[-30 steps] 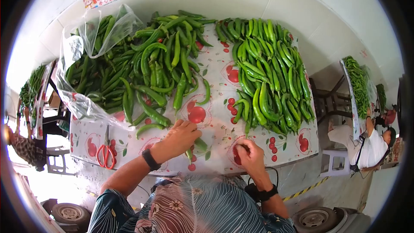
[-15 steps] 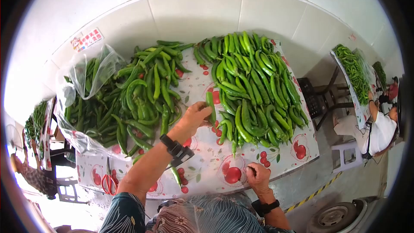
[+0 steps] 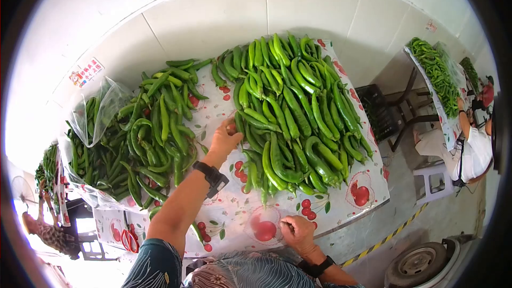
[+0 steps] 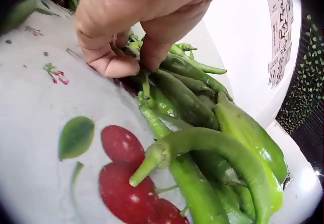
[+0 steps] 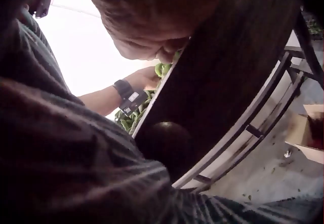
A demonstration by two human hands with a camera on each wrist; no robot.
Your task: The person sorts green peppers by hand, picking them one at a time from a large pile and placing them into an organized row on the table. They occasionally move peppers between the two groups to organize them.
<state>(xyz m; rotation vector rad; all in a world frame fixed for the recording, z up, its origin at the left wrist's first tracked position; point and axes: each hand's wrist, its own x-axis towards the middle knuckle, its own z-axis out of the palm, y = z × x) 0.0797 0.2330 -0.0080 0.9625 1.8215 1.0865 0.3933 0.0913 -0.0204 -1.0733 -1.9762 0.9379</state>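
Observation:
At the left edge of the right-hand pile of green peppers [image 3: 298, 112], my left hand [image 3: 226, 138] reaches down to the table. In the left wrist view the left hand [image 4: 147, 16] pinches the stem end of a green pepper [image 4: 177, 95] between thumb and fingers, beside other peppers. A curved light green pepper [image 4: 217, 140] lies nearer that camera. My right hand [image 3: 300, 233] rests by the table's front edge, fingers loosely curled, with nothing visible in it.
A looser heap of peppers [image 3: 152, 144] spills from a clear plastic bag [image 3: 101, 112] at the left. Red-handled scissors [image 3: 129, 239] lie at the front left. A person [image 3: 473, 152] sits at another table on the right.
My left hand has carried a pepper from the left side across to the right-hand pile, where it is lowered. The right hand stays near the front edge. The head view has shifted.

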